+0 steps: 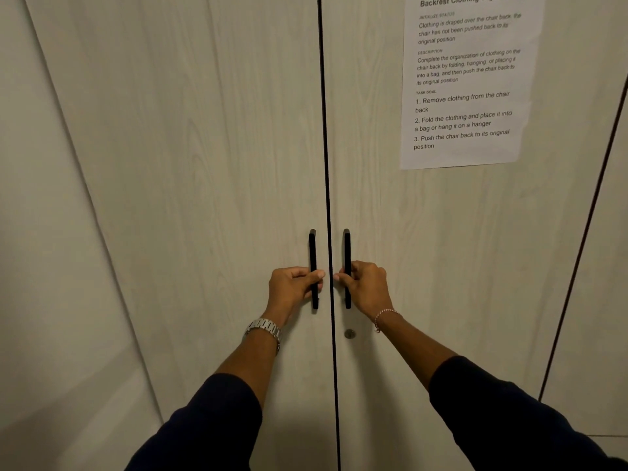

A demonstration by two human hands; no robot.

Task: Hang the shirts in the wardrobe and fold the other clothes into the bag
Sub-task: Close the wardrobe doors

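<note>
Both wardrobe doors [190, 164] shut, the left hand [292, 285] curled round the left handle [313, 256] and the right hand [365, 287] round the right handle [347, 246] — opening step, an even outward pull next — no shirts in view.

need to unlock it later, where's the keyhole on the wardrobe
In the head view, the keyhole sits on the right door, close to the centre gap, just below the right handle and beside the right wrist's bracelet.
</note>
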